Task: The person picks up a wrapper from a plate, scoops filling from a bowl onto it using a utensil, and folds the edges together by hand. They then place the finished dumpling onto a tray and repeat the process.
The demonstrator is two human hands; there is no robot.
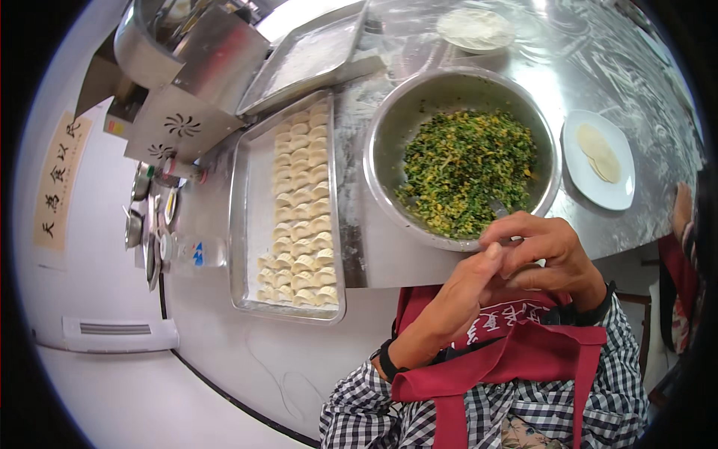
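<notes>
While hands (467,288) (552,251) meet by the floury table (602,75), a banner (63,179) marks the wall (97,277).

Held dough (538,263) — mostly hidden, co-worker (677,277) — cropped

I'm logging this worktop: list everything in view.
Steel table: one, silver, centre
Mixing bowl: one, silver, centre
Chopped filling: one heap, mostly green, in bowl
Trays: two, silver, left
Dumplings: dozens, cream, nearer tray
Flour: one heap, white, far side
Plate: one, white, right
Wrappers: one stack, cream, on plate
Bottle: one, clear, left
Co-worker: one, red clothing, right
Apron: one, red, on wearer
Left hand: one, bare, near bowl
Right hand: one, bare, near bowl
</notes>
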